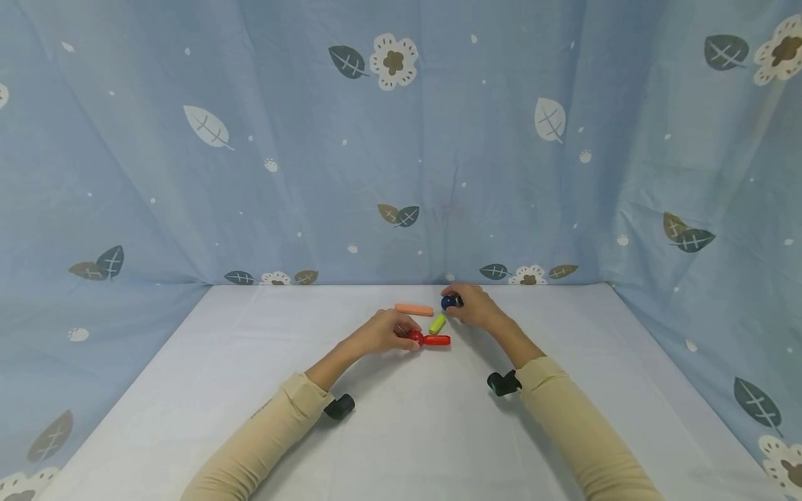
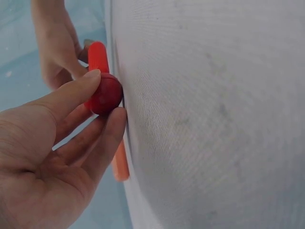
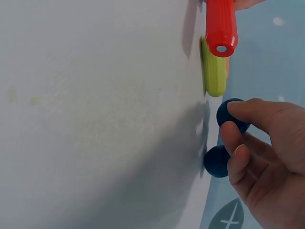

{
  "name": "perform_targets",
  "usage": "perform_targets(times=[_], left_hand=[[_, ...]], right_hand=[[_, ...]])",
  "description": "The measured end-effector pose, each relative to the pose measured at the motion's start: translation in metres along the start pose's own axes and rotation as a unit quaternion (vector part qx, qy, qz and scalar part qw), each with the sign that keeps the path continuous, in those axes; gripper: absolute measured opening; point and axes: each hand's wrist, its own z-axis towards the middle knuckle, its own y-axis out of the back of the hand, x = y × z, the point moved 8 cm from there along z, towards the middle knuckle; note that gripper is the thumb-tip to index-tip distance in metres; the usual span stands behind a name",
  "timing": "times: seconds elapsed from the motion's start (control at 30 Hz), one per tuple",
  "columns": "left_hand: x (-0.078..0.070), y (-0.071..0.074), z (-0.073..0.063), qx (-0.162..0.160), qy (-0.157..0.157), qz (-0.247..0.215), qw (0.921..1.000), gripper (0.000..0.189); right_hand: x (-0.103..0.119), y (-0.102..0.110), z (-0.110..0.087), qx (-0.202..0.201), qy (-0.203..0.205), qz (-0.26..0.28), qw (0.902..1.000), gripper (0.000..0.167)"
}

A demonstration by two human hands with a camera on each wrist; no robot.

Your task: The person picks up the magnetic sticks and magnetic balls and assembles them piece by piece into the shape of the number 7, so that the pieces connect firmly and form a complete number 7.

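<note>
Left grip (image 1: 382,332) pinches a red ball (image 1: 416,338) with the thumb on one side and fingers on the other. One end of a red stick (image 1: 438,340) meets the ball, and the stick points to the right, away from the hand. Right grip (image 1: 474,306) is pinching too. Its thumb and a finger hold a dark blue ball (image 3: 224,114). Next to that is a second blue ball (image 3: 215,162), close by the other fingertips, but I cannot tell if they touch it.

Both hands are over the far part of the white bench (image 1: 388,438). On it, a short yellow-green stick (image 1: 437,324) lies at a slant between the two hands. Behind the left hand's fingers lies a longer orange stick (image 1: 413,309), almost level from side to side. The person wears tan sleeves (image 1: 263,445), and each wrist has a small black camera (image 1: 340,406) on it. Behind the bench hangs a blue cloth (image 1: 301,104) with leaves and white flowers.
</note>
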Motion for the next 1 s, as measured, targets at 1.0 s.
perform_targets(times=[1.0], left_hand=[[0.001,0.0,0.001,-0.002,0.012,0.002,0.9999,0.028]], right_hand=[[-0.005,0.009,-0.017,-0.007,0.046,-0.02,0.9987,0.042]])
